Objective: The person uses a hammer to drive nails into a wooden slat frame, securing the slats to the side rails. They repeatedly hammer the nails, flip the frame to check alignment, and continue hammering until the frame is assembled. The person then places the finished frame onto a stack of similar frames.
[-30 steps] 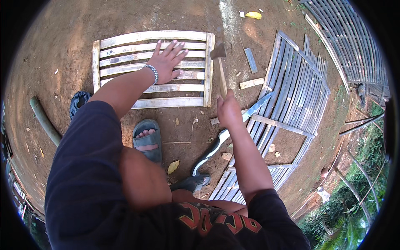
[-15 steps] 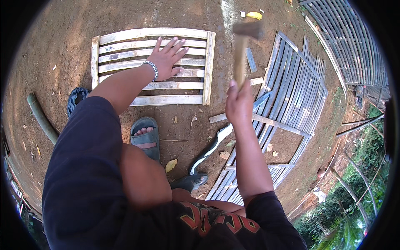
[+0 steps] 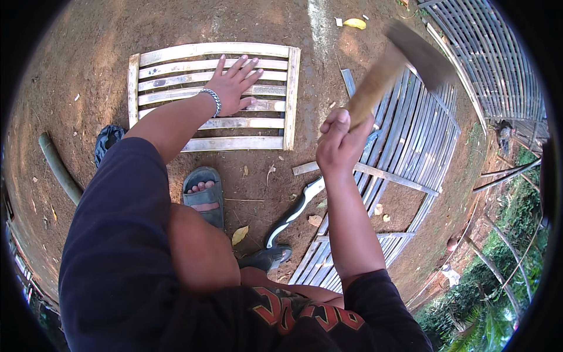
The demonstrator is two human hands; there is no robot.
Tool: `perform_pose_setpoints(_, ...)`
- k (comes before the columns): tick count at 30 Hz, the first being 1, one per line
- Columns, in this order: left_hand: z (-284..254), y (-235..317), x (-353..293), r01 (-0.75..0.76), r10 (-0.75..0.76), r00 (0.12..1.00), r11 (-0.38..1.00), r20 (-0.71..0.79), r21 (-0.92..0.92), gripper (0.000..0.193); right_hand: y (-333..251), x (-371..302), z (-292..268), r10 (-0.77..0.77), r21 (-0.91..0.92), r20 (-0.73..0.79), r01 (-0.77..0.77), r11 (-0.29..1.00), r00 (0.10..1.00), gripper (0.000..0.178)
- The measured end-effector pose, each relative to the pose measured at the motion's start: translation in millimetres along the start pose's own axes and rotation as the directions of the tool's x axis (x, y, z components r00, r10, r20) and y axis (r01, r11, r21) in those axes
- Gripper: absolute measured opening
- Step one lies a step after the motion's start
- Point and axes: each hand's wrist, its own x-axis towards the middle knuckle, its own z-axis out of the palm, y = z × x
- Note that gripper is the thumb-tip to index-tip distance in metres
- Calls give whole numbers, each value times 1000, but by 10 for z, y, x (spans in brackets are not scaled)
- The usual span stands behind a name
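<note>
A small slatted bamboo frame [image 3: 291, 97] lies flat on the ground ahead of me. My left hand [image 3: 231, 91] rests on its slats with the fingers spread, a chain bracelet at the wrist. My right hand [image 3: 343, 141] is wrapped round the wooden handle of a hammer [image 3: 378, 85], raised to the right of the frame. Motion smears the hammer's dark head. Below that hand lies a saw [image 3: 299, 205] with a black and white handle and a bluish blade, partly hidden by my wrist.
A larger bamboo slat panel [image 3: 404, 152] lies on the right, with another panel [image 3: 498, 64] beyond it. A short batten [image 3: 306, 168], a yellow object [image 3: 355, 23], a bamboo pole [image 3: 60, 168] and a black bag [image 3: 108, 141] are on the dirt. My sandalled foot [image 3: 203, 193] is near the frame.
The hammer has tilted from nearly upright to leaning right, its head swinging away from the frame. My left hand stays on the slats.
</note>
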Motion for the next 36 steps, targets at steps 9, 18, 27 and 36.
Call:
perform_pose_setpoints(9, 32, -3, 36, -7, 7, 1000, 1000, -16, -22, 76, 295, -118, -21, 303, -532, 298, -106, 840, 905, 36)
perform_pose_setpoints(18, -1, 31, 53, -13, 12, 1000, 999, -17, -39, 76, 140, -309, -81, -177, 93, -55, 181, 979, 983, 34)
perform_pose_setpoints(27, 50, -40, 10, 18, -18, 1000, 1000, -6, 1, 77, 30, -302, -37, 183, -110, 114, -170, 979, 977, 33)
perform_pose_setpoints(36, -55, 41, 48, 6, -7, 998, 1000, 61, 18, 77, 834, -776, -53, 453, -319, 313, -357, 878, 835, 29)
